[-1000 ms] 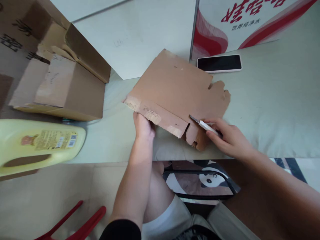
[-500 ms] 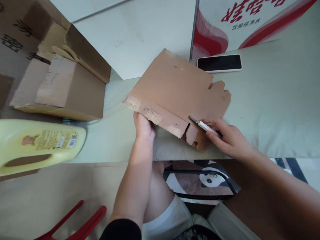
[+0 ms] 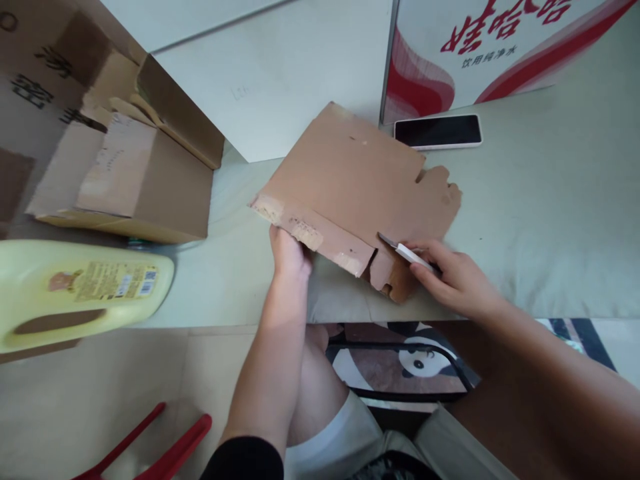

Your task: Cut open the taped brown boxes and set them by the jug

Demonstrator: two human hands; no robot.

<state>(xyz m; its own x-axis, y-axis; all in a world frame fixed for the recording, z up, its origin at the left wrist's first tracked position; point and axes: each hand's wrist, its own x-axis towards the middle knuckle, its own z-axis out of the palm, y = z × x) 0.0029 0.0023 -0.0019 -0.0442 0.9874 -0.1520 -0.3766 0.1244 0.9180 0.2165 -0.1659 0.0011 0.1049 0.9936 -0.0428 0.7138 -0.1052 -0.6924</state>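
A brown cardboard piece (image 3: 360, 173) with a folded, scuffed edge strip and a ragged right end is tilted above the pale green surface. Under its near left edge, my left hand (image 3: 291, 257) grips it from below; most of those fingers are hidden by the cardboard. A white-handled utility knife (image 3: 413, 257) is in my right hand (image 3: 453, 275), fingers wrapped round the handle. Its blade points up and left, with the tip at the cardboard close to the fold, just above a dark slit in the edge strip.
A phone (image 3: 438, 131) lies behind the cardboard, before a red-and-white box (image 3: 465, 73). To the left stand an opened cardboard box (image 3: 173, 180) and a yellow jug (image 3: 115, 267). A white box (image 3: 280, 80) is at the back. Red bars (image 3: 175, 447) show at lower left.
Almost nothing differs. The view has shifted slightly, and the knife and both hands keep nearly the same place on the cardboard.
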